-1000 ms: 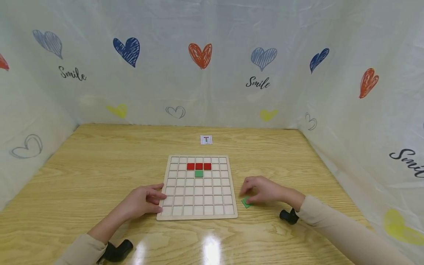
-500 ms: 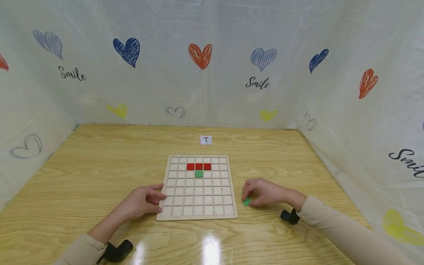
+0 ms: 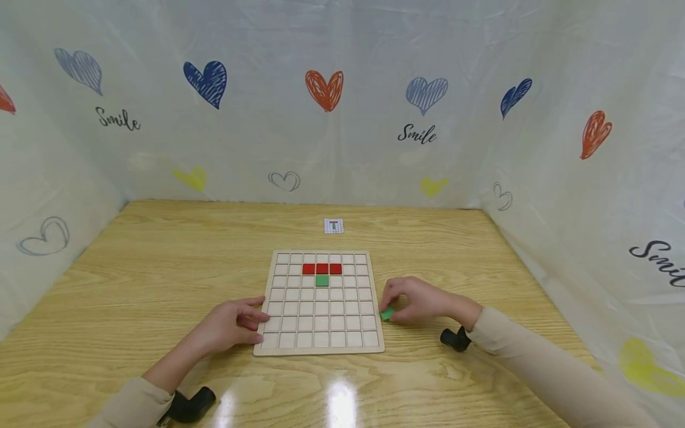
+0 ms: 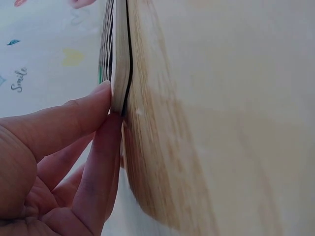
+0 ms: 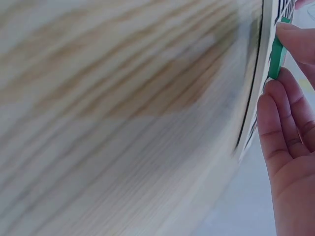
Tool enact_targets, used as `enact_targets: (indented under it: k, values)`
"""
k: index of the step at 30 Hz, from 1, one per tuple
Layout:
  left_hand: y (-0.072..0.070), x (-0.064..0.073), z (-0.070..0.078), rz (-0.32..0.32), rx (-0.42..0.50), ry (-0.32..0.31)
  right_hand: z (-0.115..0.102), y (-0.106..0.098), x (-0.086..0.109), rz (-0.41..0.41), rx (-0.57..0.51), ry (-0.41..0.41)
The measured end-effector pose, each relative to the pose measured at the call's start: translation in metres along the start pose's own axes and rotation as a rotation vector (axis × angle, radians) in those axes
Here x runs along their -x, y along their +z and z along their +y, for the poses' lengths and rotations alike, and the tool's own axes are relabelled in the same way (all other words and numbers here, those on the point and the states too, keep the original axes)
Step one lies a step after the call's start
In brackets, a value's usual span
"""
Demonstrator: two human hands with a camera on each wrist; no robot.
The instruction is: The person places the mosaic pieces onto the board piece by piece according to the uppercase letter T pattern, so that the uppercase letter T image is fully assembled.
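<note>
A light wooden grid board (image 3: 321, 324) lies flat on the table, with three red square tiles (image 3: 322, 269) in a row. One green square tile (image 3: 321, 280) sits in the cell under the middle red one. My left hand (image 3: 230, 326) rests its spread, relaxed fingertips on the board's left edge; up close, the left wrist view shows fingertips (image 4: 104, 87) touching the rim. On the other side, my right hand (image 3: 414, 299) pinches another green tile (image 3: 387, 314) between thumb and fingers, beside the board's right edge. That tile is tilted and partly covered by fingers.
Behind the board lies a small printed card (image 3: 334, 226) with a red and green T pattern. Black wrist devices (image 3: 455, 339) hang below both sleeves. A pale curtain (image 3: 364, 160) with hearts encloses the table (image 3: 176, 255) at the back and sides.
The right hand has picked the green tile up off the table and moved it left and slightly away, to the board's right edge. The left hand and board have stayed put.
</note>
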State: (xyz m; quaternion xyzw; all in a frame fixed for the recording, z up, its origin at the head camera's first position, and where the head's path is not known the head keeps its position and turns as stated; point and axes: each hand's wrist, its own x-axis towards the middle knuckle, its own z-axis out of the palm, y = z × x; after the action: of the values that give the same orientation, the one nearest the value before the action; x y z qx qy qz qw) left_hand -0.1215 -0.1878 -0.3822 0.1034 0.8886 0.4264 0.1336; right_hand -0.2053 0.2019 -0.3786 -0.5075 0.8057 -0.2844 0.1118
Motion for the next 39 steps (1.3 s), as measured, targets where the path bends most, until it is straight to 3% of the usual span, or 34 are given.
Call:
enact_targets:
  k: [13, 28, 39]
  values:
    - [0.000, 0.000, 0.000, -0.006, 0.008, 0.004, -0.004, 0.003, -0.025, -0.007, -0.016, 0.006]
    - [-0.001, 0.000, 0.002, -0.005, 0.006, -0.004, -0.011, 0.012, -0.056, 0.006, 0.001, 0.079]
    - [-0.001, 0.000, 0.002, 0.001, 0.019, -0.010, -0.013, 0.016, -0.082, 0.019, -0.006, 0.059]
